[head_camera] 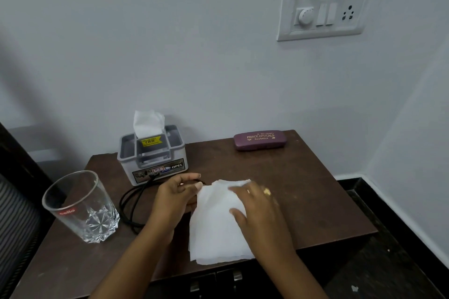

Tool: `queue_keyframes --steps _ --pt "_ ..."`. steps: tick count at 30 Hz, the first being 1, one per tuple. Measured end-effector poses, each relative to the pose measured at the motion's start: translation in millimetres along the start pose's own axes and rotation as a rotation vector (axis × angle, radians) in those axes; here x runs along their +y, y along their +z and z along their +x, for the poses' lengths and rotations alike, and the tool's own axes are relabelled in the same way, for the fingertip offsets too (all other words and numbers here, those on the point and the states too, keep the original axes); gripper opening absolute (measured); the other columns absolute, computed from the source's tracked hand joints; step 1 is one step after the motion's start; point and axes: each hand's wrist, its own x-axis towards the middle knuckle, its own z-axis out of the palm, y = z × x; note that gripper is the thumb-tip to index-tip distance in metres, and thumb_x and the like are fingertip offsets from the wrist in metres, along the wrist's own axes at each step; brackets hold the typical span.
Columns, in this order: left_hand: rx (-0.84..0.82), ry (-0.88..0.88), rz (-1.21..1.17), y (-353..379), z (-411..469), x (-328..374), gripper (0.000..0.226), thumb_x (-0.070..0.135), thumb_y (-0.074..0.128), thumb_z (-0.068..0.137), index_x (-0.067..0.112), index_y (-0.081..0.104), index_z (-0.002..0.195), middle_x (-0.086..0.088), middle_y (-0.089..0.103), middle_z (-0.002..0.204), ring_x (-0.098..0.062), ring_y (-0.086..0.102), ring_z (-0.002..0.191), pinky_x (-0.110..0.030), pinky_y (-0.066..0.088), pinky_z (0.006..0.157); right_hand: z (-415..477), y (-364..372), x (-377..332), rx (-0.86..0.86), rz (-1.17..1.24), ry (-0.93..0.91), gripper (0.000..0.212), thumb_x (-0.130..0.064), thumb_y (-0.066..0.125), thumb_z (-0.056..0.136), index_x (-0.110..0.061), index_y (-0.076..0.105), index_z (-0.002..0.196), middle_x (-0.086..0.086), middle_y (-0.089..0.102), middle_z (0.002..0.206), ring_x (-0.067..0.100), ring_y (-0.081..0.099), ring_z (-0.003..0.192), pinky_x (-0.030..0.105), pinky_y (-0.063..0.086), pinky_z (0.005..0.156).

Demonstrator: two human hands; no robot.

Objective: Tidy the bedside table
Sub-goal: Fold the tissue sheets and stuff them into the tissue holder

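Observation:
A white tissue (213,228) lies spread on the dark brown bedside table (315,192), reaching its front edge. My left hand (175,199) pinches the tissue's upper left corner between thumb and fingers. My right hand (257,204), with a gold ring, rests flat on the tissue's right side, fingers apart. A grey tissue holder (151,155) with a tissue sticking up stands at the back left. A clear glass tumbler (80,206) stands at the left. A purple spectacle case (259,141) lies at the back right.
A black cable (131,204) coils between the tumbler and my left hand. A white switchboard (325,0) is on the wall above. Drawer handles (237,275) show below the table's front edge. Dark floor lies to the right.

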Motion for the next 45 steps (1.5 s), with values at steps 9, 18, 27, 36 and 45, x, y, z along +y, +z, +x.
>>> queue_keyframes --steps 9,18,27,36,45 --pt "-0.042 -0.092 -0.063 0 16 -5 0.024 0.008 0.059 0.087 0.015 0.059 0.11 -0.01 0.069 0.09 -0.019 0.066 0.073 -0.025 0.051 0.059 48 14 4 -0.094 -0.051 -0.273 0.025 -0.03 0.074 0.073 -0.037 0.062 0.094 -0.017 0.063 0.104 0.007 0.059 0.101 0.033 0.044 0.086" --pt "-0.028 -0.098 -0.073 -1 23 -9 0.023 0.008 0.058 0.088 0.016 0.059 0.109 -0.007 0.069 0.09 -0.018 0.068 0.076 -0.025 0.053 0.059 45 0 15 -0.216 0.135 -0.307 0.01 -0.018 0.056 0.084 -0.025 0.059 0.09 -0.012 0.063 0.103 0.001 0.048 0.11 0.019 0.016 0.098" --pt "0.109 0.204 0.253 -1 15 -8 0.018 0.012 0.061 0.087 0.022 0.062 0.101 0.0 0.065 0.1 -0.01 0.063 0.093 -0.029 0.052 0.082 57 -5 11 -0.387 0.123 -0.398 0.018 -0.021 0.055 0.086 -0.03 0.067 0.097 -0.014 0.06 0.107 0.002 0.043 0.114 0.026 0.013 0.097" --pt "-0.28 0.149 0.406 -8 -20 -4 0.025 0.033 0.073 0.075 0.02 0.07 0.097 -0.004 0.075 0.095 -0.018 0.07 0.087 -0.04 0.055 0.079 105 -52 -14 -0.668 0.098 -0.348 0.023 -0.034 0.06 0.086 -0.034 0.061 0.108 -0.014 0.064 0.107 0.006 0.049 0.098 0.029 0.035 0.094" --pt "-0.381 -0.222 -0.445 -8 -39 29 0.027 0.011 0.058 0.086 0.001 0.064 0.11 -0.018 0.07 0.109 -0.029 0.068 0.098 -0.042 0.057 0.08 59 -52 32 -0.707 1.421 0.621 0.078 -0.069 0.053 0.075 -0.015 0.051 0.131 0.012 0.062 0.126 0.021 0.061 0.111 0.037 0.048 0.098"
